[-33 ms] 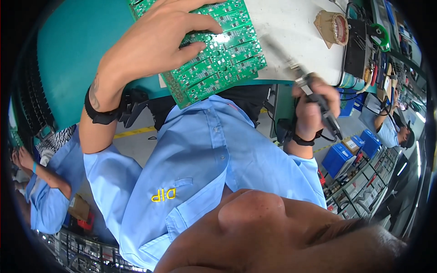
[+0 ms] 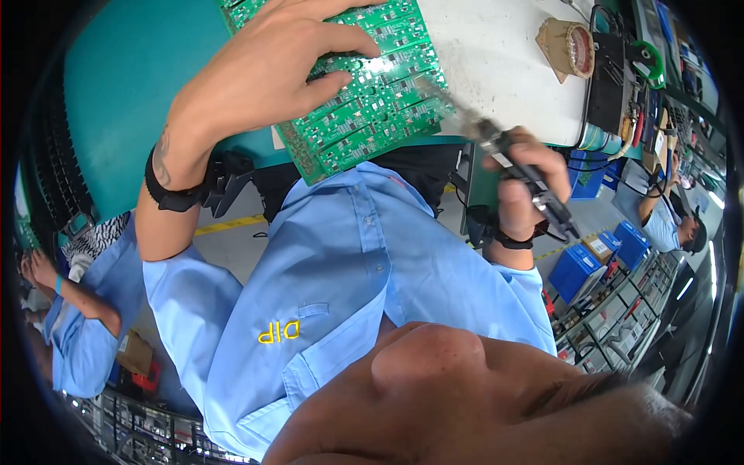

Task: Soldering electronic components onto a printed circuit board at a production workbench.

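Resting half-spread left grip [image 2: 267,66] on green circuit-board panel [image 2: 380,116] overhanging near edge of table [image 2: 504,46]; clenching right grip [image 2: 546,164] around black-handled tool [image 2: 508,157], swinging blurred tip from beside panel to over it.

At the top middle, the green board [image 2: 387,112] is cut off and partly covered by the left hand [image 2: 263,70]. The tip of the black tool [image 2: 496,146] is blurred.

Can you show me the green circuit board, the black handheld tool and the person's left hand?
Green circuit board [image 2: 363,108]: head view, on its component-covered face.
Black handheld tool [image 2: 521,172]: head view, on the middle of its body.
Left hand [image 2: 267,68]: head view, on its back.
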`<state>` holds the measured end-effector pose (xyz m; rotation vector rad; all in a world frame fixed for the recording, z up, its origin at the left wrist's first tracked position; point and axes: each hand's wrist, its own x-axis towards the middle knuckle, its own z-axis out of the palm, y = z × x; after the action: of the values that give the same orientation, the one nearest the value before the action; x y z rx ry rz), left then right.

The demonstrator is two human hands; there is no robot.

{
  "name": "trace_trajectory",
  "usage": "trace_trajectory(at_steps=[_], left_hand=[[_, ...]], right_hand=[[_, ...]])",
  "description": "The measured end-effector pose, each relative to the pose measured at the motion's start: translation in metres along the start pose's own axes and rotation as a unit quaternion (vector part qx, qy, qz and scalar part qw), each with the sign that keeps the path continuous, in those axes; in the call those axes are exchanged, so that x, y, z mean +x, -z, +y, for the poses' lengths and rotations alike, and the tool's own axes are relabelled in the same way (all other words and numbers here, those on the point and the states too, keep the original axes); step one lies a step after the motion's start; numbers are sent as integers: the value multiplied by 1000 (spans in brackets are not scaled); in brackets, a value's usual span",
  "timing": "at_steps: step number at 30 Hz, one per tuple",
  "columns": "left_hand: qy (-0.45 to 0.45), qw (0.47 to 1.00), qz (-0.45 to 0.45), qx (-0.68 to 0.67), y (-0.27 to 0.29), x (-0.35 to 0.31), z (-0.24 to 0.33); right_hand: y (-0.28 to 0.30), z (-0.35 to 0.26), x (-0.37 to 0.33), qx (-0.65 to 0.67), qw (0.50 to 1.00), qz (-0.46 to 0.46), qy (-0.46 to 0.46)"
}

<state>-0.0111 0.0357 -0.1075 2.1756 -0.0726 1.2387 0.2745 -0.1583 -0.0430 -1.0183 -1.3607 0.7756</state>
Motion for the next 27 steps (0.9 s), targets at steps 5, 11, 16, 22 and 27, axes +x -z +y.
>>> trace_trajectory(at_steps=[5,11,16,22,27], left_hand=[[421,829,-345,126,33,93,64],[428,818,-365,125,32,100,65],[0,1000,0,19,0,1,3],[-1,1000,4,7,-2,0,-1],[291,921,-245,84,27,79,52]], right_hand=[[-28,-3,6,-73,987,-132,-54],[-31,1,7,-74,989,-117,-55],[-34,-1,10,-70,987,-132,-58],[-33,-1,11,-81,985,-136,-62],[-26,-2,9,-87,987,-124,-51]])
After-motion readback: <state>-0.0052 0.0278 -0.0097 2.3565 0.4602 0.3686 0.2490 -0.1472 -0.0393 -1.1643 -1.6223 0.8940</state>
